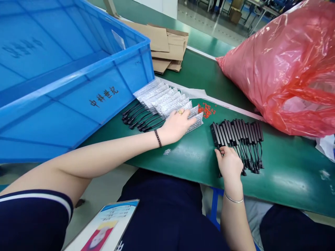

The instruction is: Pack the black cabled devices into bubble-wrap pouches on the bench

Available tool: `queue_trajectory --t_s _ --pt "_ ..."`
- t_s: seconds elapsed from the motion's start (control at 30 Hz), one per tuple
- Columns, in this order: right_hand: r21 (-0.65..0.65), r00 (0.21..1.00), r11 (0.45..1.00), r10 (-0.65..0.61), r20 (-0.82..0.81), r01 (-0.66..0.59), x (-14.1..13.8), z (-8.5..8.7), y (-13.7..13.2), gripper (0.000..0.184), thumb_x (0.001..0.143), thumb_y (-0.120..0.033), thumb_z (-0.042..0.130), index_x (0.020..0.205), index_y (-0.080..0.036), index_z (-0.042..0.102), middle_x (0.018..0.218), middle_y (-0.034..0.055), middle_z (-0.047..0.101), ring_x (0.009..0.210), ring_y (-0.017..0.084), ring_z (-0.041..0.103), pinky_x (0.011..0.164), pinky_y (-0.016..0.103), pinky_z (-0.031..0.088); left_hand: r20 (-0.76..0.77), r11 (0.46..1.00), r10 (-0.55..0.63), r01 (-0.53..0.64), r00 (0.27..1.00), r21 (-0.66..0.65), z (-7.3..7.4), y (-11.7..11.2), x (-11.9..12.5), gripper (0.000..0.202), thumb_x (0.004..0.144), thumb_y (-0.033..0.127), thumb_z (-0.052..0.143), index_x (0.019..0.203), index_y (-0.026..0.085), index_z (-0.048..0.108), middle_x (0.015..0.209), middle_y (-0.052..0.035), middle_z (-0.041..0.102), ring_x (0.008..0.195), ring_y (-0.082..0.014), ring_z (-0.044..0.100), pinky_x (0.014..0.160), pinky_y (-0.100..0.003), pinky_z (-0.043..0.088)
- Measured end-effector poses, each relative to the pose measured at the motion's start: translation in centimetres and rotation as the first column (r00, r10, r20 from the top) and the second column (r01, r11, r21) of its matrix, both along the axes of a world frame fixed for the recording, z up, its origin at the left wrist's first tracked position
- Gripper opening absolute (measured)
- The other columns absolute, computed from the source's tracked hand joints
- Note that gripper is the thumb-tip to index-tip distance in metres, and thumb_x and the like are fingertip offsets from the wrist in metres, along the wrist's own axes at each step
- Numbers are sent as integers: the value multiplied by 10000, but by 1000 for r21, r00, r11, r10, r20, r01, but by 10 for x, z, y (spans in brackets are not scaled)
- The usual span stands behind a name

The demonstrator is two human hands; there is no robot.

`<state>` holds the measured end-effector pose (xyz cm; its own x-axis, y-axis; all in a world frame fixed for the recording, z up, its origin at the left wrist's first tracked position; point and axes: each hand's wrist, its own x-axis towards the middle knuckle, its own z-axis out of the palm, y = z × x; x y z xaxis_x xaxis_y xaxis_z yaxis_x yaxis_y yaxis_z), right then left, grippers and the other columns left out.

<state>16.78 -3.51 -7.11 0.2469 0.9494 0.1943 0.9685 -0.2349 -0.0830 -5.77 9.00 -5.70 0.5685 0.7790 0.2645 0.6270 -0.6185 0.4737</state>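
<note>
My left hand (178, 126) lies over the right end of a row of clear bubble-wrap sleeves (164, 97), its fingers stretched out on the sleeves. Black cables with plugs (138, 118) stick out of their near ends. Further right, my right hand (230, 164) has thumb and fingers closed at the lower end of the leftmost slim black cabled box (216, 135). Beside it, several more black cabled boxes (243, 130) lie side by side, cables toward me. Small orange-red rings (206, 110) are scattered between the sleeves and the boxes.
A big blue crate (86, 97) stands at the left on the green table (183, 160). Flattened cardboard (170, 45) lies behind it. A large red plastic bag (288, 66) fills the right rear. A small clear scrap (167, 152) lies near the front edge.
</note>
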Motion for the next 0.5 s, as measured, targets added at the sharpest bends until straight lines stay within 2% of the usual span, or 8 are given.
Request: queue_trajectory --t_s 0.1,0.2,0.27,0.33,0.4,0.47,0.5 --pt "3 994 999 35 100 -35 -1 -4 3 221 866 -361 576 846 -171 688 779 78 665 698 179 574 543 278 259 -79 986 -136 143 988 89 -7 -3 3 256 851 96 404 847 178 647 925 -134 579 940 -277 468 835 -423 309" --pt "49 996 998 41 85 -45 0 -3 5 251 887 -345 529 826 -166 694 770 85 665 679 176 576 542 280 275 -78 988 -137 142 987 61 -17 2 4 247 833 89 421 704 164 618 832 -134 570 887 -269 456 818 -430 297" --pt "111 999 994 9 -42 -4 2 3 5 279 893 -369 511 842 -165 694 786 80 673 680 173 590 561 274 324 -23 993 -116 116 993 21 -21 5 3 226 813 85 443 688 161 615 848 -142 577 920 -284 451 845 -451 290" --pt "166 965 984 -24 -260 69 4 11 2 302 882 -411 522 858 -159 686 784 73 677 674 171 601 599 274 389 60 995 -101 102 993 -21 -18 3 2 217 807 78 450 728 159 635 921 -149 594 1006 -305 447 904 -478 273" --pt "195 850 971 -15 -526 138 3 20 -3 315 858 -448 554 853 -155 669 731 55 662 641 163 597 617 282 436 204 990 -91 110 975 -83 -11 -5 3 212 814 97 476 874 168 666 1059 -146 597 1119 -320 426 979 -499 239" --pt "190 631 970 52 -774 153 -4 28 -6 310 844 -460 575 844 -160 651 663 27 629 597 150 585 599 283 465 437 956 -45 165 898 -241 0 -18 10 289 819 156 546 1091 199 634 1186 -131 572 1163 -308 441 1022 -489 243" --pt "176 492 976 91 -866 129 -10 30 -7 303 841 -460 582 840 -164 643 632 11 606 568 140 574 575 279 473 565 904 8 236 825 -356 5 -26 14 364 817 197 584 1180 218 591 1214 -123 566 1145 -291 477 1017 -471 281"
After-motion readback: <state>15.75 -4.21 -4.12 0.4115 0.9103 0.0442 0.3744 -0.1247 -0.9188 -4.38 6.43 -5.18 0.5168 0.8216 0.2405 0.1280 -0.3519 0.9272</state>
